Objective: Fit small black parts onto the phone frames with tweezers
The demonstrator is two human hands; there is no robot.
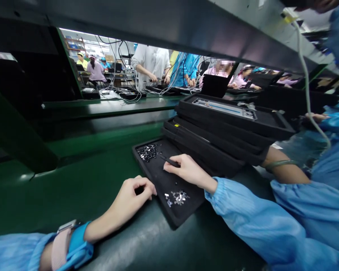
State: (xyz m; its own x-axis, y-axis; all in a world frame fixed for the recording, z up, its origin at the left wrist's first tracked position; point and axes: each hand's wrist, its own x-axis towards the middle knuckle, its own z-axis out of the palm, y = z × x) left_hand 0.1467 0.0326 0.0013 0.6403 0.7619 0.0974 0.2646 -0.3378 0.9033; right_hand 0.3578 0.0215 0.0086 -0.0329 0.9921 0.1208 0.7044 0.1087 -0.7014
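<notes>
Over black tray (183,210): right hand (188,171) gripping dark tool (171,162) near dark parts (147,152); left hand (137,190) curled closed at tray edge, near silver parts (179,197).

A big gray metal shelf (169,35) ran above a long green table (73,180). Under the shelf was a bright room with more work tables (110,77). Black wires (121,56) hung down over them. A white light (81,32) shone far away, near a brown rack (75,44).
</notes>
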